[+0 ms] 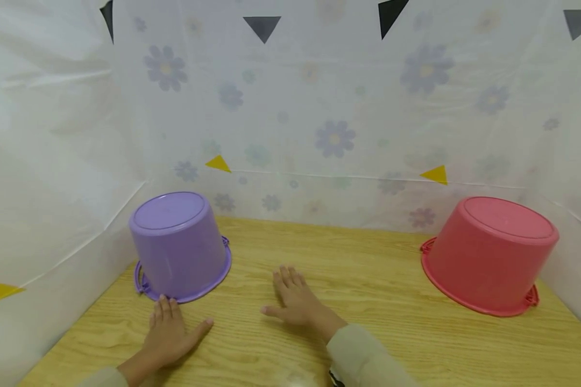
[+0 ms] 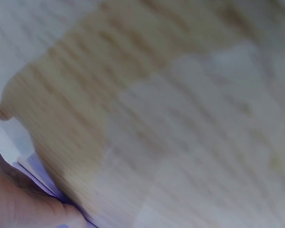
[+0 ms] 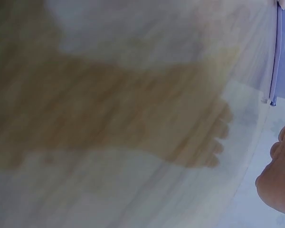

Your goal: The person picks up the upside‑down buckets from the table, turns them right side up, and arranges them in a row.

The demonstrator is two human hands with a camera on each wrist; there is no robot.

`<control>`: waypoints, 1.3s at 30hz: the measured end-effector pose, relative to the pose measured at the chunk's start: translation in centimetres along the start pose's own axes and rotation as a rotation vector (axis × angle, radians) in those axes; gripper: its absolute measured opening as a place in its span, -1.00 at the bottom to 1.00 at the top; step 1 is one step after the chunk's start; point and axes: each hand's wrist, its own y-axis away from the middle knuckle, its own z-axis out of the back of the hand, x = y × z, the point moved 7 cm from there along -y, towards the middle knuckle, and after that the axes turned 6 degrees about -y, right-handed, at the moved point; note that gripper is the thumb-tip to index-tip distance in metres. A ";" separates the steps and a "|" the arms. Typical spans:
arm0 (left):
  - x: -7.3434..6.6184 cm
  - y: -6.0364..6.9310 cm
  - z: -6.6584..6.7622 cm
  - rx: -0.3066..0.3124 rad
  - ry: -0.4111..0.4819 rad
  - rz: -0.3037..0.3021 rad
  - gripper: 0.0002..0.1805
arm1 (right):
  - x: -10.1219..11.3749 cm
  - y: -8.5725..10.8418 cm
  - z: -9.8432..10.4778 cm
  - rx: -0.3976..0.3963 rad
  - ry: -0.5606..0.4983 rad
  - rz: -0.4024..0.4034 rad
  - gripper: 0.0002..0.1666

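An upside-down purple bucket (image 1: 181, 252) stands at the left of the wooden table, its handle lying low around the rim. My left hand (image 1: 168, 334) is just in front of it, fingers straight, thumb spread, fingertips at the rim's near edge; whether they touch it I cannot tell. To the right of that bucket, my right hand (image 1: 295, 301) is held low over the tabletop with straight fingers and holds nothing. A red bucket (image 1: 489, 258), also upside down, stands at the far right, well away from both hands. What is under either bucket is hidden.
The wood-grained table (image 1: 348, 258) is enclosed by white sheeting at the left and right, and a flower-patterned sheet (image 1: 290, 118) at the back. Yellow triangles (image 1: 218, 163) and dark triangles mark the sheets.
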 end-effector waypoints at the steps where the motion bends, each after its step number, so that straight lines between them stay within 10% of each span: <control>1: -0.1 0.0 0.0 -0.007 0.001 -0.007 0.22 | 0.1 -0.1 -0.1 0.000 0.007 0.006 0.05; 22: -2.2 0.6 0.2 -0.096 -0.002 -0.137 0.21 | 1.0 -1.4 -0.6 0.023 0.007 0.027 0.06; 39: -3.8 1.2 -0.3 -0.039 0.023 -0.178 0.22 | 0.8 -2.1 -1.1 0.053 0.061 -0.007 0.06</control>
